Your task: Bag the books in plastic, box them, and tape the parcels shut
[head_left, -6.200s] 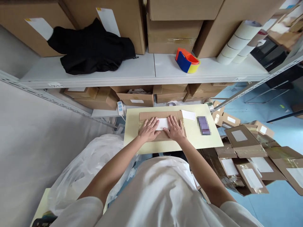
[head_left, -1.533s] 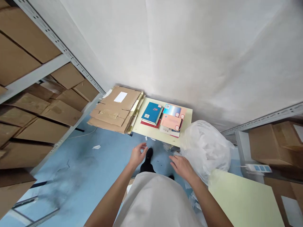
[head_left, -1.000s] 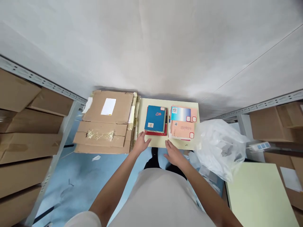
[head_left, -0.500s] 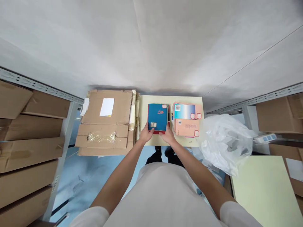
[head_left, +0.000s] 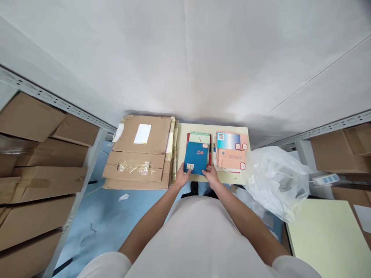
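Note:
A blue book (head_left: 196, 157) with a barcode at its lower left and a small orange-pink design is held at its near corners. My left hand (head_left: 182, 175) grips the near left corner, thumb on top. On the near right corner, my right hand (head_left: 211, 176) has its thumb on the cover and its fingers beneath. Behind and partly under it lie a pale green book (head_left: 199, 136) and a red one (head_left: 188, 137), mostly covered. Just right of them, a pile holds a blue-white book (head_left: 228, 141) and a salmon-coloured book (head_left: 231, 158) with red-edged stickers.
Flattened cardboard boxes (head_left: 139, 154) are stacked on the left of the cream table (head_left: 182, 129), against the wall. A white plastic bag (head_left: 279, 177) bulges at its right end. Shelves with cardboard boxes (head_left: 43, 185) stand at both sides. Another pale tabletop (head_left: 327, 231) is at lower right.
Both hands have drawn the blue book toward my body, uncovering the pale green book behind it. The camera view has shifted slightly.

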A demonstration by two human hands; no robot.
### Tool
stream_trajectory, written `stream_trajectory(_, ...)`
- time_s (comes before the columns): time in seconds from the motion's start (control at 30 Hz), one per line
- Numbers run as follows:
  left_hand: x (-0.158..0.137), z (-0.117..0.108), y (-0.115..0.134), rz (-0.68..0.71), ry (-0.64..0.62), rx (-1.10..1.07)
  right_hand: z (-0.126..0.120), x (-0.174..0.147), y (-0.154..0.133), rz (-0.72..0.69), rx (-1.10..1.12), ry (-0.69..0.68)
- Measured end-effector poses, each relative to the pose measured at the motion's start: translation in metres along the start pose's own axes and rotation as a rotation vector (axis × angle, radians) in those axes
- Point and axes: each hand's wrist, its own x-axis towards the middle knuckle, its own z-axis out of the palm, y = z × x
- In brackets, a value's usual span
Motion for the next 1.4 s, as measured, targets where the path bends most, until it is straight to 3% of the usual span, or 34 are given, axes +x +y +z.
stream_trajectory(0.17, -0.004, -0.003, 0.008, 0.040, 0.031, -0.041, -0.010, -0.018, -0.020, -0.040, 0.102, -0.126)
stream_trajectory(0.37, -0.026, -0.007, 0.027, 0.103, 0.065, -0.023, -0.006, -0.044, -0.035, -0.162, 0.130, -0.126)
stream_trajectory(0.63, -0.079, 0.006, 0.096, 0.311, -0.227, -0.394, -0.023, -0.114, -0.068, -0.789, -0.220, -0.083)
stream_trajectory(0.77, -0.097, 0.016, 0.116, 0.296, -0.276, -0.586, -0.050, -0.136, -0.084, -1.022, -0.384, -0.159)
stream_trajectory(0.87, -0.107, 0.029, 0.123, 0.205, -0.368, -0.642, -0.088, -0.136, -0.092, -1.088, -0.457, -0.141)
stream_trajectory(0.97, -0.118, 0.047, 0.128, 0.087, -0.552, -0.591, -0.147, -0.130, -0.097, -1.029, -0.353, 0.172)
stream_trajectory(1.03, -0.128, 0.064, 0.132, 0.031, -0.671, -0.510, -0.193, -0.130, -0.094, -0.888, -0.192, 0.351)
stream_trajectory(1.07, -0.134, 0.074, 0.134, 0.015, -0.725, -0.462, -0.216, -0.132, -0.090, -0.795, -0.089, 0.367)
stream_trajectory(1.2, -0.164, 0.126, 0.143, -0.013, -0.941, -0.333, -0.291, -0.157, -0.063, -0.451, 0.294, 0.201)
stream_trajectory(1.27, -0.181, 0.157, 0.145, -0.031, -1.037, -0.309, -0.318, -0.175, -0.047, -0.395, 0.392, 0.241)
stream_trajectory(1.4, -0.216, 0.214, 0.150, -0.043, -1.206, -0.231, -0.370, -0.213, -0.013, -0.401, 0.542, 0.449)
